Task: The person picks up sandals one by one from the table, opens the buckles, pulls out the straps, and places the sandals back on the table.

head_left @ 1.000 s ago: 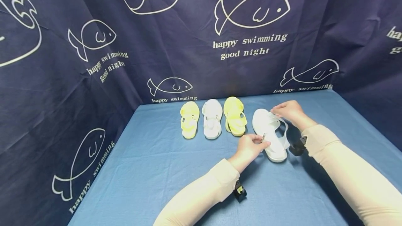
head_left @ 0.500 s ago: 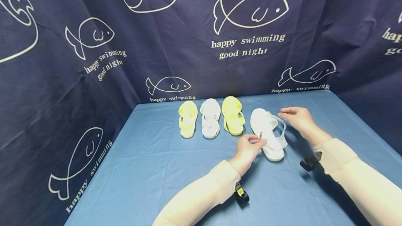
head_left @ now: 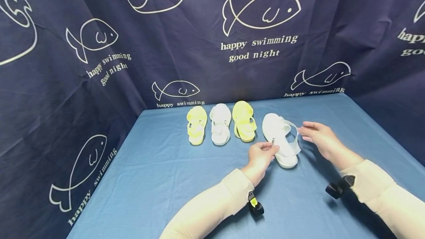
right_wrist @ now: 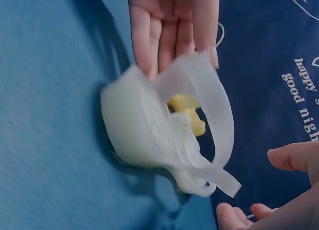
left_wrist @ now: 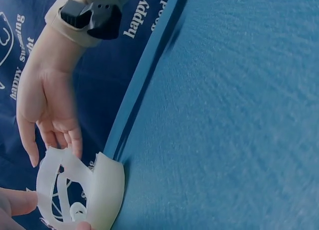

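Nearest, the left hand (head_left: 260, 157) pinches the left side of the sandal (head_left: 283, 148) by a small clasp (head_left: 273, 141). The right hand (head_left: 320, 137) is slack, gripping nothing, just beside the strap (right_wrist: 220, 108). I'd judge the strap is being adjusted; the next move seems to call for a light right-hand pinch while the left steadies. The sandal, white and milky, sits at the table's (head_left: 166, 194) right, heel near, toe far, strap looping up. Farther left stand a yellow pair (head_left: 197, 126) flanking a white mate (head_left: 220, 125).
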Motion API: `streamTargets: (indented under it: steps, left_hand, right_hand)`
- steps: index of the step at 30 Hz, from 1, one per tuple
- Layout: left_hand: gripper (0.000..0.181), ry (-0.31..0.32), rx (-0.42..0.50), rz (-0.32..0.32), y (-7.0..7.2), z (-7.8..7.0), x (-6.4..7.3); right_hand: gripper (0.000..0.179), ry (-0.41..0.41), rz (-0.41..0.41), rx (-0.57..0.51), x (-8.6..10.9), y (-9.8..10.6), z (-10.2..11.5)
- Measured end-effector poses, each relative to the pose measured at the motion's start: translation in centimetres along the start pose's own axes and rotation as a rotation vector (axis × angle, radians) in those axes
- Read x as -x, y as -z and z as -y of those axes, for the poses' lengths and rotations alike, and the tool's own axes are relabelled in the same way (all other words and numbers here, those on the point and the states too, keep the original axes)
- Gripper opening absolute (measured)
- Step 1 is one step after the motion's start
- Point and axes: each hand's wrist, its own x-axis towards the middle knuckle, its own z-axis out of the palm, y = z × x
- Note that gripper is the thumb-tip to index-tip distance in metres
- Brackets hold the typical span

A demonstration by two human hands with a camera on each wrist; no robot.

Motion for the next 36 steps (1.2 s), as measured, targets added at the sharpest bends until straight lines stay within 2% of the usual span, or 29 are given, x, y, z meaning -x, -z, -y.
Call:
streamTargets:
  steps: [3, 5, 7, 11, 13, 16, 21, 24, 27, 33, 36]
  left_hand:
    - [0.024, 0.016, 0.049, -0.006, -0.2, 0.1, 0.0]
    - [0.023, 0.021, 0.069, -0.004, -0.3, 0.2, 0.1]
    - [0.022, 0.03, 0.087, -0.001, -0.3, 0.3, 0.2]
    - [0.023, 0.03, 0.106, 0.016, -0.5, 0.4, 0.3]
    - [0.023, 0.033, 0.118, 0.017, -0.5, 0.3, 0.3]
    - [0.023, 0.032, 0.123, 0.015, -0.7, 0.3, 0.3]
    - [0.021, 0.047, 0.148, 0.0, -0.9, 0.2, 0.3]
    - [0.02, 0.053, 0.154, -0.007, -1.1, 0.2, 0.2]
    - [0.019, 0.055, 0.153, -0.015, -1.2, 0.2, 0.1]
    - [0.018, 0.051, 0.142, -0.025, -1.2, 0.3, -0.1]
    - [0.018, 0.048, 0.137, -0.028, -1.1, 0.2, -0.4]
  right_hand:
    - [0.076, -0.039, 0.051, -0.079, 0.6, -0.1, -0.4]
    - [0.077, -0.075, 0.093, -0.175, 1.0, -0.2, -0.7]
    - [0.061, -0.119, 0.136, -0.303, 1.4, -0.2, -1.1]
    - [0.012, -0.183, 0.205, -0.499, 2.1, -0.3, -1.6]
    - [0.019, -0.198, 0.221, -0.542, 2.4, -0.4, -1.7]
    - [0.019, -0.201, 0.243, -0.558, 2.7, -0.6, -1.9]
    - [0.01, -0.236, 0.233, -0.543, 3.2, -0.7, -2.4]
    - [0.021, -0.246, 0.215, -0.535, 3.3, -0.8, -2.7]
    - [0.024, -0.244, 0.202, -0.542, 3.3, -0.8, -2.9]
    - [0.008, -0.221, 0.189, -0.588, 3.5, -1.1, -3.1]
    - [0.019, -0.221, 0.184, -0.604, 3.4, -1.4, -2.9]
